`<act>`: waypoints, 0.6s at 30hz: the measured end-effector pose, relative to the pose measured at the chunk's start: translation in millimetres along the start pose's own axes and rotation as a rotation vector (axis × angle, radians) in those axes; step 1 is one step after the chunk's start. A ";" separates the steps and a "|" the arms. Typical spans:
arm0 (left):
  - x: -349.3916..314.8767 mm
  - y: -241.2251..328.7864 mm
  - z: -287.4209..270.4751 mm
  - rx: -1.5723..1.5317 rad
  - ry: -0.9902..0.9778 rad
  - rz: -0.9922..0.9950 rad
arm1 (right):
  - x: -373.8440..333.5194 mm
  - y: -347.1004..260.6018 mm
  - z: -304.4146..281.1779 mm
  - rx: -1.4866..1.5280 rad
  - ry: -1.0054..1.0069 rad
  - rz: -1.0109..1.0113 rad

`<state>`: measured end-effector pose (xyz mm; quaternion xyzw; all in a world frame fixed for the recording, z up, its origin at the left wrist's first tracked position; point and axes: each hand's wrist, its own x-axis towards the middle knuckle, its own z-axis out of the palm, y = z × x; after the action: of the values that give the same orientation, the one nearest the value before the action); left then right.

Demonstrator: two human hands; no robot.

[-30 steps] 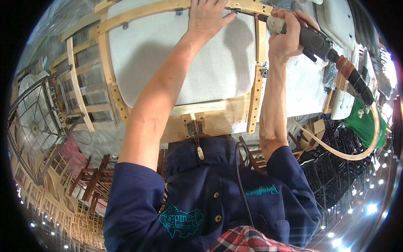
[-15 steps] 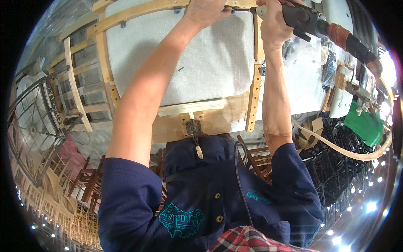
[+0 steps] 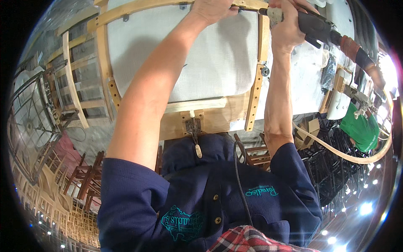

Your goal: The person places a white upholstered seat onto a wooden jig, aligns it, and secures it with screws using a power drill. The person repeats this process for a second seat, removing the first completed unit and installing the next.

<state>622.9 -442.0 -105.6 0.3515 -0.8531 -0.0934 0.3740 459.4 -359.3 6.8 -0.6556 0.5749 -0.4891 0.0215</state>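
A light grey upholstered pad point(image 3: 210, 71) lies in a pale wooden frame point(image 3: 147, 7) on the bench before me. My right hand point(image 3: 289, 31) is wrapped around a black air screwdriver point(image 3: 315, 27), held sideways over the frame's far right corner, its nose pointing left. At the far rail, my left hand point(image 3: 213, 10) has its fingers closed beside the driver's dark bit; what they pinch is hidden. A small dark metal tab point(image 3: 183, 6) sits on that rail, left of my left hand, and another tab point(image 3: 126, 17) lies farther left.
A toggle clamp point(image 3: 194, 128) presses at the bench's near edge. A pale hose point(image 3: 357, 159) loops down on the right, near a person in a green shirt point(image 3: 361, 128). At left stands a caged fan point(image 3: 31, 122); dark wooden chair frames point(image 3: 86, 176) stand below.
The view has shifted slightly, with pad, frame and both hands appearing a little farther right. My hands keep about the same places at the far rail.
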 end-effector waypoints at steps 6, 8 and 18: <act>-2.3 -0.2 5.3 0.049 -0.040 -0.004 | 9.2 -32.0 2.3 0.519 0.350 0.323; -0.9 -0.4 5.0 0.058 -0.044 -0.002 | 7.3 -27.7 1.1 0.542 0.318 0.314; -0.8 -0.8 4.6 0.053 -0.044 0.014 | 0.7 -24.7 5.1 0.510 0.294 0.335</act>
<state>620.5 -442.5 -109.5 0.3530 -0.8659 -0.0759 0.3463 480.8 -354.2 19.2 -0.4481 0.5306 -0.6961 0.1820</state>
